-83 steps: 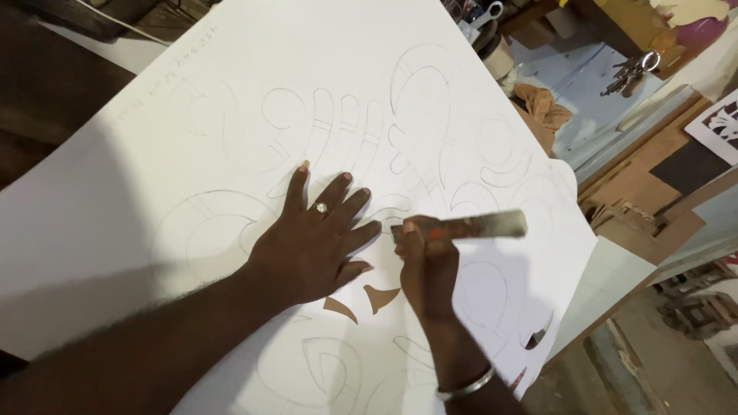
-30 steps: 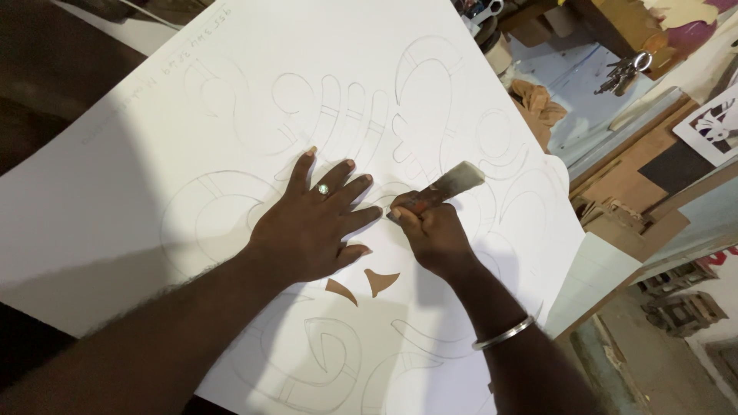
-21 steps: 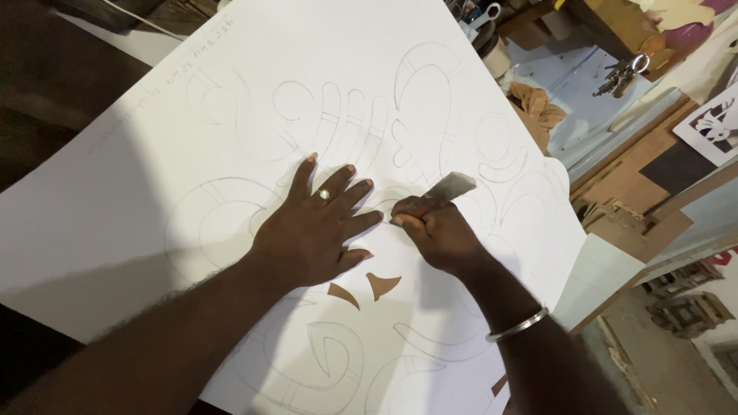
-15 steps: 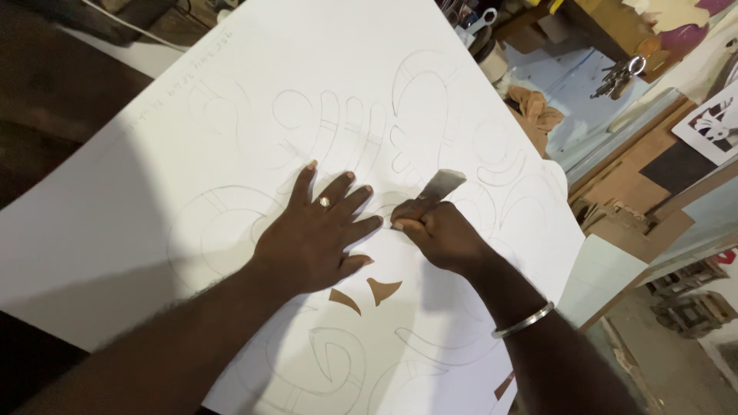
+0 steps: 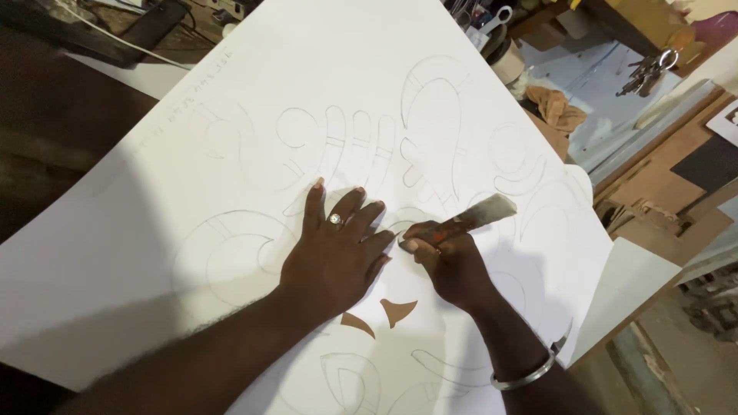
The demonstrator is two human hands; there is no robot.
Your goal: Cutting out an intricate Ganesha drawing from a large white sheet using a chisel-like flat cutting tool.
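Observation:
A large white sheet [image 5: 231,115] with pencilled curved outlines covers the table. My left hand [image 5: 334,250], with a ring on one finger, lies flat on the sheet with its fingers spread. Just right of it, my right hand [image 5: 450,261] grips a craft knife [image 5: 469,219] with an orange and metal handle, its tip down on the sheet by my left fingertips. Two curved cut-out holes [image 5: 384,315] show brown below my hands. A metal bangle [image 5: 523,376] sits on my right wrist.
Past the sheet's right edge lie a white board [image 5: 623,292], brown boards [image 5: 661,169], a crumpled brown cloth [image 5: 557,107] and a bunch of keys [image 5: 649,69]. Dark cables and clutter [image 5: 131,31] sit at the top left. A tape roll [image 5: 507,61] stands near the top edge.
My right hand has turned the knife from nearly level to slanting up to the right and shifted slightly. My left hand has stayed pressed flat on the sheet.

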